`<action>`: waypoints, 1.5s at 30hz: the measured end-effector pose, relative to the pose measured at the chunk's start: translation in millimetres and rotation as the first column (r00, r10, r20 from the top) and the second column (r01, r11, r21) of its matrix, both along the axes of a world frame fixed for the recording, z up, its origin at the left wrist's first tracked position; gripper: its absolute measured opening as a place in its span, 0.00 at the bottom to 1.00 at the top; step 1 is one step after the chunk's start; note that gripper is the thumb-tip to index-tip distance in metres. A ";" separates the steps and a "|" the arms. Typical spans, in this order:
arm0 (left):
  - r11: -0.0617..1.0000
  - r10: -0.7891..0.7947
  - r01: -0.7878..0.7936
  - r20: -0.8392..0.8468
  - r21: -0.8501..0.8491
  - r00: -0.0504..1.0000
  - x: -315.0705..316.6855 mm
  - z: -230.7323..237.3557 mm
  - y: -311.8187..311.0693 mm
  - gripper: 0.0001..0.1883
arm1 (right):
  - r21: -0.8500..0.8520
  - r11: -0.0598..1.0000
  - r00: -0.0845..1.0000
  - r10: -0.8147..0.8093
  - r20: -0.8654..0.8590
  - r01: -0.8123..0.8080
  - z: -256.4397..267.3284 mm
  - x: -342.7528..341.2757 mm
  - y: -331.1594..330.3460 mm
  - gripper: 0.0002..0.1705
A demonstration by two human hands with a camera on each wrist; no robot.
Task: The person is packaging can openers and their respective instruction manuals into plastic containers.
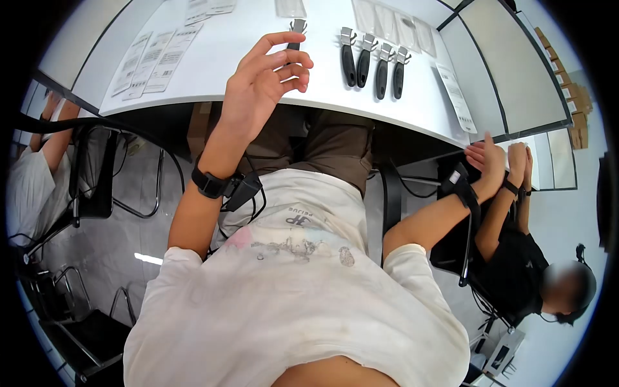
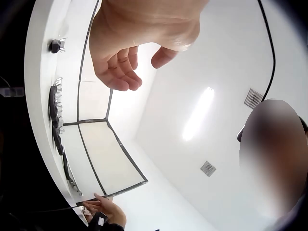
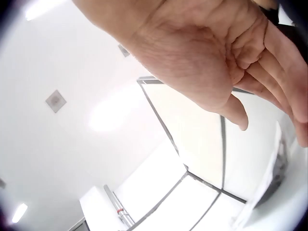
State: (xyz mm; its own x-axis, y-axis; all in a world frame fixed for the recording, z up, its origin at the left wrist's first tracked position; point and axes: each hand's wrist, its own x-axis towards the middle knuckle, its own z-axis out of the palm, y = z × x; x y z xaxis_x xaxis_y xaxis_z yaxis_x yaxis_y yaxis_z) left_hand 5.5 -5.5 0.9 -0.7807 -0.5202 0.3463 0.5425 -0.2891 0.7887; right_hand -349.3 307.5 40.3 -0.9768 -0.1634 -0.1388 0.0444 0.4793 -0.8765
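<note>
My left hand point(image 1: 264, 77) hovers over the table's front edge, its fingers loosely bent and nothing in them. One black-handled tool with a metal head point(image 1: 297, 27) lies just beyond those fingers, partly covered by them in the head view. Several more such tools point(image 1: 349, 61) lie in a row to the right, handles toward me. My right hand point(image 1: 491, 162) is off the table's right front corner, holding nothing, with fingers fairly straight in the right wrist view. The nearest thing to it is a flat printed package point(image 1: 456, 97) along the table's right side.
Printed cards point(image 1: 169, 59) lie at the table's left, and clear plastic shells point(image 1: 393, 29) at the back right. A partition point(image 1: 525, 71) borders the right side. Another person point(image 1: 516, 258) sits close on the right, their hands near my right hand. Chairs point(image 1: 90, 342) stand behind left.
</note>
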 end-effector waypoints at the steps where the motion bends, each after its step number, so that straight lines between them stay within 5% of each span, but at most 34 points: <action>1: 1.000 0.002 -0.002 0.006 0.006 1.000 -0.2 0.2 0.4 0.25 | -0.058 0.998 1.000 0.009 0.025 -0.007 -14.0 -14.6 -4.3 0.29; 4: 1.000 0.023 -0.023 0.021 0.008 1.000 -1.3 1.5 1.7 0.25 | -0.180 0.981 0.998 0.071 0.001 -0.069 -52.5 -44.0 -19.6 0.29; 6: 0.999 0.039 -0.040 0.035 0.011 0.999 0.0 1.3 2.9 0.25 | -0.458 0.879 0.991 0.125 -0.044 -0.131 -72.3 -57.1 -28.3 0.23; 8: 0.999 0.045 -0.045 0.026 0.001 0.999 0.1 1.9 3.1 0.24 | -0.541 0.827 0.988 0.136 -0.075 -0.155 -82.9 -62.5 -33.8 0.22; 11: 0.999 0.048 -0.049 0.036 0.023 0.998 -1.1 1.1 3.5 0.23 | -0.680 0.733 1.000 -0.006 0.015 0.015 -78.4 -56.3 -53.4 0.30; 18: 0.999 0.050 -0.050 0.031 0.015 0.998 -1.9 -0.2 4.6 0.19 | -0.622 0.764 0.985 0.124 -0.123 -0.174 -85.7 -72.2 -89.5 0.26; 19: 0.999 0.046 -0.046 0.024 0.011 0.999 -2.1 -0.8 4.5 0.19 | -0.623 0.772 0.990 0.055 -0.132 -0.126 -89.1 -75.6 -96.1 0.17; 26: 0.999 0.037 -0.037 0.017 -0.014 0.999 -2.7 -0.7 4.0 0.19 | -0.657 0.752 0.967 -0.121 -0.224 -0.059 -63.1 -42.3 -116.4 0.09; 28: 0.998 0.049 -0.048 0.032 -0.029 0.998 -2.9 -0.2 6.4 0.19 | -0.577 0.815 0.939 -0.243 -0.243 0.061 -53.4 -37.2 -120.1 0.10; 31: 0.998 0.052 -0.051 0.036 -0.031 0.998 -2.7 3.8 7.9 0.21 | -0.521 0.853 0.926 -0.223 -0.304 0.035 -29.1 -10.4 -111.4 0.12; 33: 0.997 0.058 -0.056 0.044 -0.054 0.997 -2.2 5.4 10.1 0.22 | -0.128 0.990 0.963 0.025 -0.269 -0.061 -6.6 16.8 -103.6 0.16; 36: 0.998 0.048 -0.046 0.046 -0.046 0.998 -3.4 2.9 10.2 0.22 | -0.037 0.987 0.971 0.144 -0.194 -0.154 -2.2 26.1 -98.0 0.20; 41: 0.998 0.043 -0.040 0.051 -0.048 0.998 -4.1 2.6 10.5 0.19 | -0.036 0.983 0.977 0.173 -0.125 -0.178 -17.1 15.8 -95.1 0.17; 45: 0.997 0.055 -0.051 0.092 -0.052 0.994 -2.1 6.0 12.0 0.21 | -0.242 0.963 0.993 0.118 -0.032 -0.122 -40.0 26.2 -86.6 0.14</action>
State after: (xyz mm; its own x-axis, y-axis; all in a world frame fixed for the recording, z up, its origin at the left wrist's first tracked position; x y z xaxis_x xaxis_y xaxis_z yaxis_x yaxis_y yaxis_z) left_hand 3.4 6.5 7.0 -0.7826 -0.5457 0.2994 0.4792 -0.2212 0.8494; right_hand -323.1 220.9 0.3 -0.9499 -0.3060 -0.0635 -0.0168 0.2528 -0.9674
